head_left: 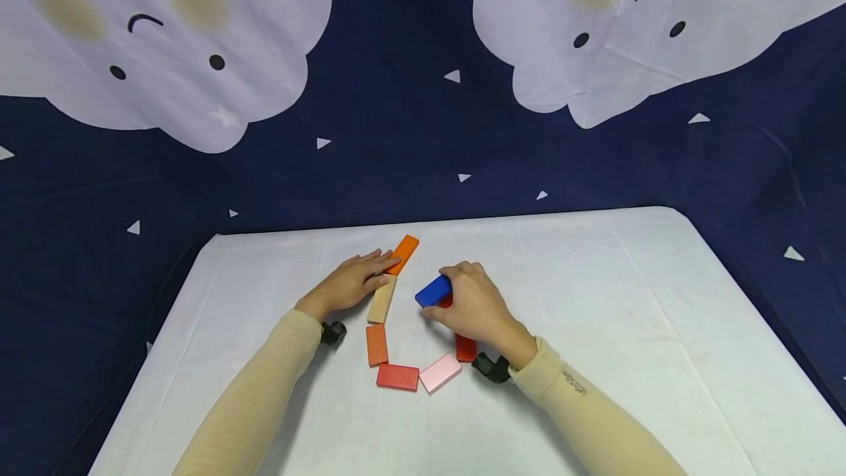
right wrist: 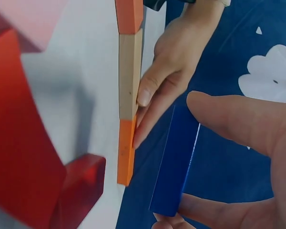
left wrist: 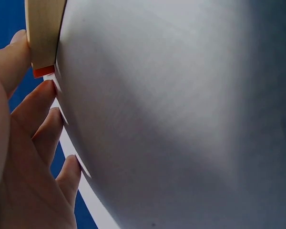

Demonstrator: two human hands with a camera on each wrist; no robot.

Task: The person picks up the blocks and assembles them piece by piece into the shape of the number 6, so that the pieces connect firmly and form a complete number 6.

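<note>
My right hand point(head_left: 479, 305) pinches a blue block point(head_left: 432, 291) between thumb and fingers. The right wrist view shows this blue block point(right wrist: 175, 160) gripped at its two ends. My left hand point(head_left: 352, 282) lies with extended fingers along the outer side of an orange block point(head_left: 405, 252) and a plain wooden block point(head_left: 381, 301). Its thumb touches the wooden one point(right wrist: 129, 76), and a finger reaches the orange one point(right wrist: 126, 152). Below my right hand, a red block point(head_left: 465, 349) shows; another red piece point(head_left: 446, 301) is partly hidden by the hand.
An orange-red block point(head_left: 377, 345), a red block point(head_left: 397, 377) and a pink block point(head_left: 440, 373) continue the curved row on the near side. All lie on a white-covered table point(head_left: 595, 292). A dark blue cloth point(head_left: 396, 153) with clouds hangs behind the far edge.
</note>
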